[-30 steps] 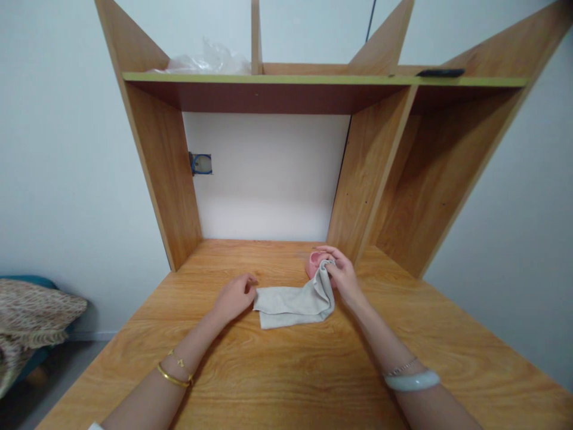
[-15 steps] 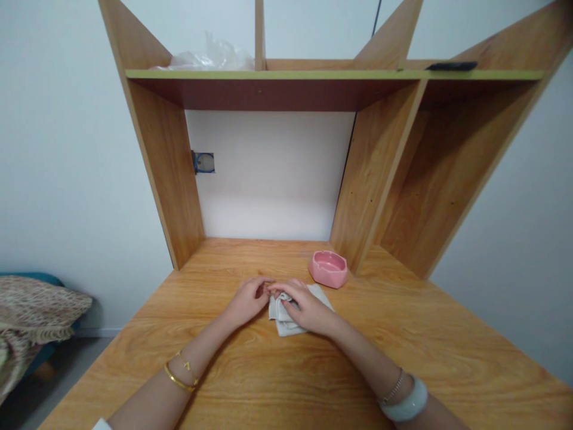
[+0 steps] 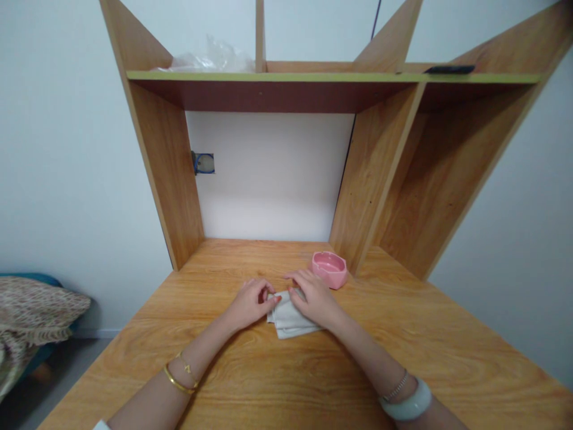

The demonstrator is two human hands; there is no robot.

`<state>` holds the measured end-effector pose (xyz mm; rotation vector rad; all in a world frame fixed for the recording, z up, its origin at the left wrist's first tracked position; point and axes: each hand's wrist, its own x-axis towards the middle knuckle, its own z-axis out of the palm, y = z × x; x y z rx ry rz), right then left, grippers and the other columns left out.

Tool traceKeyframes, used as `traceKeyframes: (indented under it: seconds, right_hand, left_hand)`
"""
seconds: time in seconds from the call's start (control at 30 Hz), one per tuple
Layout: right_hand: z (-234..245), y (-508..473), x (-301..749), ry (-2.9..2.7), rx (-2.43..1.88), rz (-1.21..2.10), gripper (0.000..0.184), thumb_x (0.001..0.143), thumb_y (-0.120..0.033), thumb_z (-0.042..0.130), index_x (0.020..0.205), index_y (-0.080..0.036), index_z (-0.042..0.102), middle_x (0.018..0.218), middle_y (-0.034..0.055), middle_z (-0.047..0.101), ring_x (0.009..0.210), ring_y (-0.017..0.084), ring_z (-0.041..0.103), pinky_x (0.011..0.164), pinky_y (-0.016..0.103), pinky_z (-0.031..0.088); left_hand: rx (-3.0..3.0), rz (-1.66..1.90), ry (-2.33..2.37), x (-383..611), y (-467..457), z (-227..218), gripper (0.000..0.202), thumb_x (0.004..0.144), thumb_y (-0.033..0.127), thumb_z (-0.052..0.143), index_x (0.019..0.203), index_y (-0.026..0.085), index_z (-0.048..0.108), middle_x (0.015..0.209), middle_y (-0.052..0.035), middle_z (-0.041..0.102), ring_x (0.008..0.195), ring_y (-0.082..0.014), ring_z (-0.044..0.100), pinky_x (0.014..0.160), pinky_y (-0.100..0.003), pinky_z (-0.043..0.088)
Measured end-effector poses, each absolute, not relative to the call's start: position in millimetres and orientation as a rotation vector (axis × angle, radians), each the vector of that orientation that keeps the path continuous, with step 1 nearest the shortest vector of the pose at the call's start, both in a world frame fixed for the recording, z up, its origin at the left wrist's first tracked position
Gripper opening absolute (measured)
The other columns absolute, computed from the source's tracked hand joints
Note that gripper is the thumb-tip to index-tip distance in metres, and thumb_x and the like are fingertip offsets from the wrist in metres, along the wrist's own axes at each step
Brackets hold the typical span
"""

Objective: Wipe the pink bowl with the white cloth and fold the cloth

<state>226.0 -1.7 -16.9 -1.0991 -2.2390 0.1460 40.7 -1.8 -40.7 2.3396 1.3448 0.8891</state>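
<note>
A small grey cloth [image 3: 289, 321] lies folded on the wooden desk [image 3: 313, 370]. My left hand [image 3: 249, 301] curls at the cloth's left edge, its fingertips pinching the corner. My right hand [image 3: 314, 298] rests flat on top of the cloth, fingers stretched forward and pressing it down. A pink ceramic dish [image 3: 329, 269] stands just beyond my right hand, near the upright panel.
A wooden hutch rises at the back of the desk, with an upright divider [image 3: 367, 179] on the right. On its top shelf lie a crumpled plastic bag [image 3: 210, 58] and a dark flat object [image 3: 449, 69]. A patterned blanket [image 3: 31, 310] lies at far left.
My right hand carried the cloth's right end over to the left, folding it in half, and now presses it flat. The pink dish came into full view.
</note>
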Motion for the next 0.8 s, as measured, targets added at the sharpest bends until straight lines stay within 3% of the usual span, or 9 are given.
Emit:
traceKeyframes:
  seconds: [0.1, 0.2, 0.47, 0.8]
  right_hand:
    - [-5, -1, 237, -2.299, -1.407, -0.016, 0.024, 0.080, -0.030, 0.041, 0.092, -0.018, 0.059, 0.086, 0.0095, 0.064, 0.082, 0.023, 0.055, 0.074, 0.034, 0.037]
    - [1, 0, 248, -2.328, -1.664, -0.100, 0.025, 0.081, -0.030, 0.040, 0.091, -0.017, 0.059, 0.087, 0.0118, 0.065, 0.080, 0.024, 0.058, 0.066, 0.032, 0.037]
    - [-2, 2, 265, -2.326, -1.935, -0.038, 0.038, 0.070, -0.048, 0.051, 0.081, -0.013, 0.061, 0.084, 0.0179, 0.065, 0.076, 0.029, 0.060, 0.058, 0.032, 0.037]
    - [-2, 9, 279, -2.385, -2.039, 0.232, 0.016, 0.062, -0.031, 0.055, 0.065, -0.016, 0.062, 0.069, 0.0101, 0.065, 0.061, 0.022, 0.059, 0.047, 0.025, 0.033]
  left_hand:
    - [2.335, 0.782, 1.352, 41, -2, -44, 0.018, 0.075, 0.035, 0.052, 0.078, 0.018, 0.054, 0.067, 0.0014, 0.054, 0.067, -0.0136, 0.048, 0.062, -0.023, 0.035]
    - [2.297, 0.726, 1.355, 40, 0, -48, 0.017, 0.074, 0.034, 0.051, 0.079, 0.018, 0.053, 0.065, 0.0022, 0.053, 0.064, -0.0126, 0.047, 0.058, -0.022, 0.034]
    - [2.305, 0.709, 1.343, 37, 0, -49, 0.020, 0.075, 0.035, 0.051, 0.086, 0.018, 0.047, 0.068, 0.0027, 0.052, 0.064, -0.0125, 0.047, 0.057, -0.023, 0.034]
    - [2.358, 0.805, 1.318, 36, -1, -45, 0.029, 0.082, 0.041, 0.042, 0.098, 0.018, 0.047, 0.069, 0.0013, 0.050, 0.066, -0.0139, 0.047, 0.060, -0.025, 0.036]
